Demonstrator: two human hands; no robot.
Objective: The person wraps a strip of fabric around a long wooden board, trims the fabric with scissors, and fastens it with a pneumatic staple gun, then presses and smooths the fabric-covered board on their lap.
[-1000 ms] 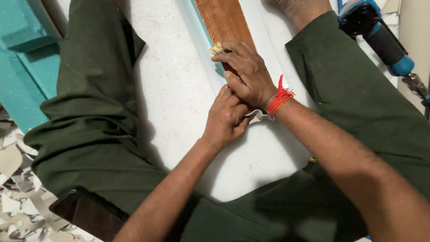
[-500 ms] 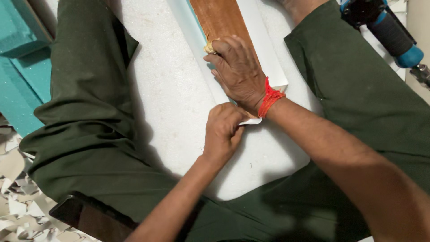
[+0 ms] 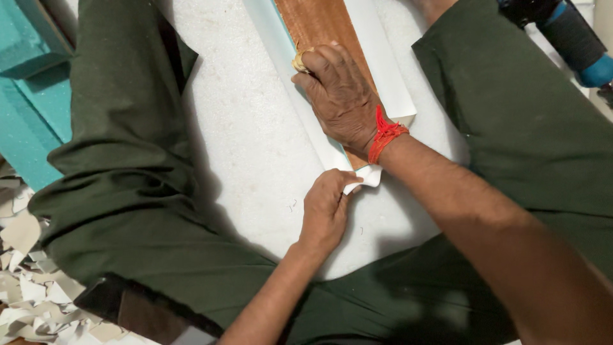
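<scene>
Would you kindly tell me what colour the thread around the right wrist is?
Red thread, clearest in the head view.

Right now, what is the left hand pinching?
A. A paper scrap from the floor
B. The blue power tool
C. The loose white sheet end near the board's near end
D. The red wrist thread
C: the left hand pinches the curled white sheet end just below the wooden board, while the right hand presses flat on the board.
</scene>
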